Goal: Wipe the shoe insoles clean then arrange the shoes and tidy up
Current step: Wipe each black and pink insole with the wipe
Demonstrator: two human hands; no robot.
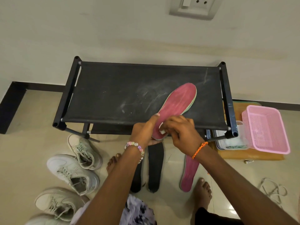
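Note:
A pink insole point(177, 104) is held slanted over the front of a black fabric shoe rack point(113, 88). My left hand point(144, 132) grips its heel end from below. My right hand point(180, 132) presses a small white wipe point(162, 129) onto the heel part of the insole. On the floor lie a second pink insole point(188, 174) and two black insoles point(155, 166) side by side. Several pale sneakers point(73, 172) stand at the lower left.
A pink plastic basket point(266, 129) sits on a wooden board at the right, next to a clear tub of wipes point(232, 142). White laces point(272, 190) lie on the tiles at the lower right. My bare feet stand among the insoles. The wall is close behind the rack.

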